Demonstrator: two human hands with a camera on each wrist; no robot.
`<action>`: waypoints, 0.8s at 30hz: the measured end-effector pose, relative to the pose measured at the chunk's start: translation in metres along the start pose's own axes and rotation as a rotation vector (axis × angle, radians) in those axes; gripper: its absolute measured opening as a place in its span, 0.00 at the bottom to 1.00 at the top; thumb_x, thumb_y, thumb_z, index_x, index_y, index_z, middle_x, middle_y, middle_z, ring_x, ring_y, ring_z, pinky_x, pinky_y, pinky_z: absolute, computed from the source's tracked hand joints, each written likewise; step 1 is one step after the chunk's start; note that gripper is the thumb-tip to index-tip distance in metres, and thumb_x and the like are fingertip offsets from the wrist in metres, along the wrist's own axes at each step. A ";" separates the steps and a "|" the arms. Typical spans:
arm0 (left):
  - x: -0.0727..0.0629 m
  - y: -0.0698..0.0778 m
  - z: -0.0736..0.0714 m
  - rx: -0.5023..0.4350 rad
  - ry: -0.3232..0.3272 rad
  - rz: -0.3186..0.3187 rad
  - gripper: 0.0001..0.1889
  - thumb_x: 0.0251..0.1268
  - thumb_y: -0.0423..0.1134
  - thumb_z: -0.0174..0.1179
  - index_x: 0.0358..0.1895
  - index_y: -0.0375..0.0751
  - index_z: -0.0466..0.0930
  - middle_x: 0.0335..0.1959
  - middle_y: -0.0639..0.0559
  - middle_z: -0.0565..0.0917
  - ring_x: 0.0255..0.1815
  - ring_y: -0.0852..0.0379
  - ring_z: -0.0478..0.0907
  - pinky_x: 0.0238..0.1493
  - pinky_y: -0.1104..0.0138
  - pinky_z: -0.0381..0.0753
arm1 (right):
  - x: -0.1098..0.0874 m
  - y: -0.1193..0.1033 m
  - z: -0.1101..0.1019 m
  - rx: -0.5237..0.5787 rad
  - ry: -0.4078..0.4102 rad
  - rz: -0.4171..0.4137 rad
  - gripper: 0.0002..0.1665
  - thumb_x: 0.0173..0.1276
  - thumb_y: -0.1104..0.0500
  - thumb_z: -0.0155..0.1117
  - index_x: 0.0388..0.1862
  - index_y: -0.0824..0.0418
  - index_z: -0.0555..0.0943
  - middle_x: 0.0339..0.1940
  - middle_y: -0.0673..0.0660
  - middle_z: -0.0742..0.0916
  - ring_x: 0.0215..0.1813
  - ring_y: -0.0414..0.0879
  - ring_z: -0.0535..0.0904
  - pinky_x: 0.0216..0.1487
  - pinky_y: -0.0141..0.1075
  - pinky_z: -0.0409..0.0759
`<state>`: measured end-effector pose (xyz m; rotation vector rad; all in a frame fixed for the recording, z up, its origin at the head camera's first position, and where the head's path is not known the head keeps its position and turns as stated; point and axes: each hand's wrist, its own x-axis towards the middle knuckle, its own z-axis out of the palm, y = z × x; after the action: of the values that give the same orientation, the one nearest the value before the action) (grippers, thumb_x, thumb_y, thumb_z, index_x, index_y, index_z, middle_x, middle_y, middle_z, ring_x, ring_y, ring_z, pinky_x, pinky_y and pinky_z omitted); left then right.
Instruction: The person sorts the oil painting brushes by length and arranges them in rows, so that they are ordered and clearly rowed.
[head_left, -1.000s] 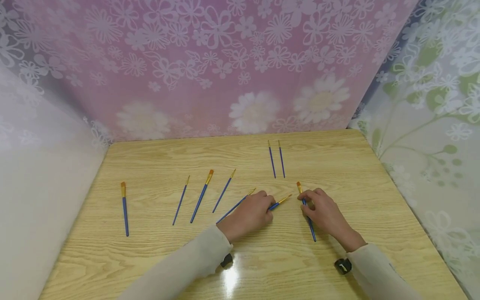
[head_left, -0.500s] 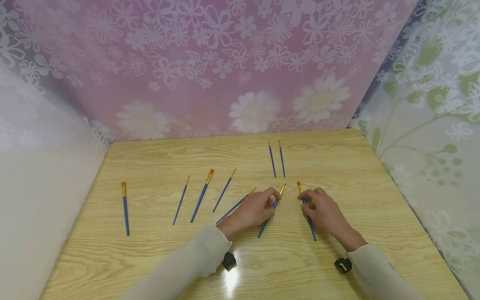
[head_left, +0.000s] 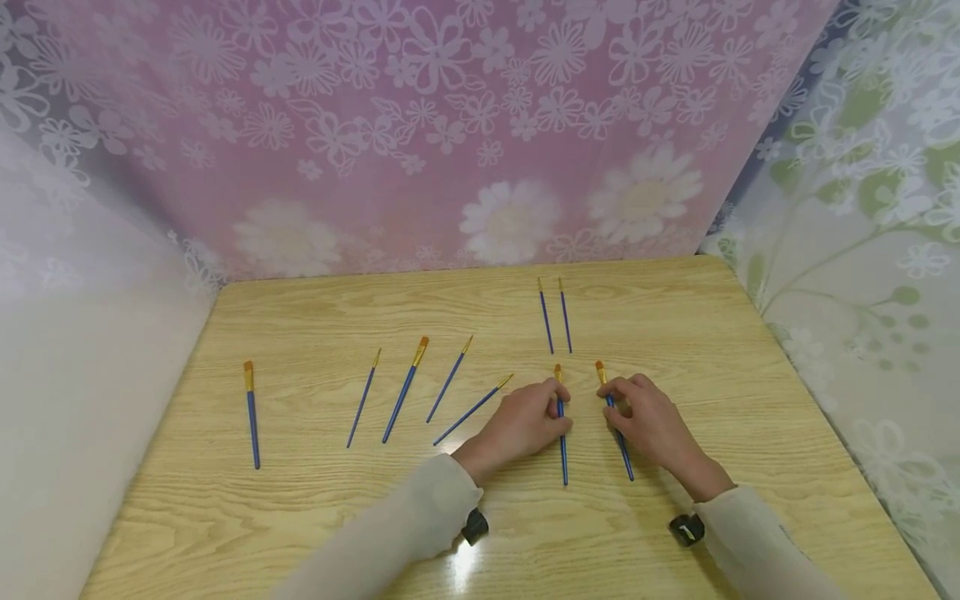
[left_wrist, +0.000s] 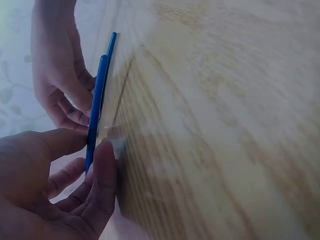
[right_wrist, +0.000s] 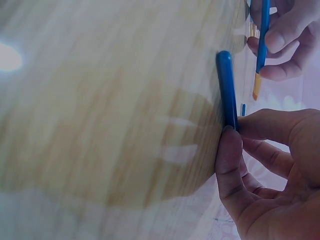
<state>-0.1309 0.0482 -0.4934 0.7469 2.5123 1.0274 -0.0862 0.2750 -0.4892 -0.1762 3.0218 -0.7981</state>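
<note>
My left hand (head_left: 525, 419) pinches the left brush (head_left: 564, 457) and my right hand (head_left: 651, 423) the right brush (head_left: 624, 458), the two near each other at the table (head_left: 690, 333), bristles (head_left: 558, 369) away from me — a light grip, I judge, and laying each flat before letting go should stop rolling.

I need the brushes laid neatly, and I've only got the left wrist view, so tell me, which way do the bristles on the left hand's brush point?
Observer: In the head view, the orange bristles of the brush in the left hand point away from the person.

Operator: Anything lying farther off, past that?

Observer: Yes, two thin brushes lie side by side there, apart from each other.

Operator: And on the person's left?

Observer: Five more brushes lie spread out there.
</note>
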 end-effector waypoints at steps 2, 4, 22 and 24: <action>0.002 0.001 0.002 0.028 0.011 -0.002 0.15 0.77 0.44 0.69 0.60 0.48 0.83 0.36 0.59 0.80 0.33 0.64 0.74 0.38 0.72 0.73 | 0.000 0.000 0.000 0.000 0.000 0.003 0.13 0.73 0.66 0.72 0.54 0.63 0.88 0.47 0.63 0.85 0.37 0.47 0.81 0.38 0.46 0.83; 0.004 0.003 0.004 0.053 0.020 -0.008 0.15 0.77 0.45 0.69 0.60 0.48 0.83 0.37 0.59 0.80 0.34 0.64 0.73 0.38 0.71 0.73 | 0.000 0.000 0.000 0.001 -0.003 0.008 0.13 0.73 0.66 0.72 0.54 0.63 0.88 0.47 0.63 0.85 0.37 0.47 0.81 0.38 0.45 0.83; 0.002 0.010 0.010 0.180 0.023 -0.040 0.12 0.79 0.46 0.67 0.59 0.51 0.84 0.43 0.58 0.80 0.38 0.62 0.74 0.44 0.65 0.76 | 0.001 -0.002 0.002 -0.002 0.001 0.024 0.13 0.72 0.67 0.72 0.54 0.64 0.88 0.47 0.62 0.84 0.37 0.47 0.82 0.38 0.47 0.84; 0.002 0.010 0.009 0.184 0.020 -0.038 0.12 0.79 0.46 0.67 0.59 0.51 0.84 0.43 0.58 0.80 0.39 0.62 0.74 0.46 0.64 0.76 | 0.001 -0.003 0.003 0.007 -0.002 0.022 0.13 0.73 0.67 0.72 0.54 0.64 0.88 0.47 0.63 0.83 0.38 0.48 0.83 0.39 0.48 0.85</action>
<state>-0.1248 0.0606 -0.4925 0.7388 2.6538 0.8025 -0.0870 0.2709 -0.4901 -0.1439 3.0132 -0.8069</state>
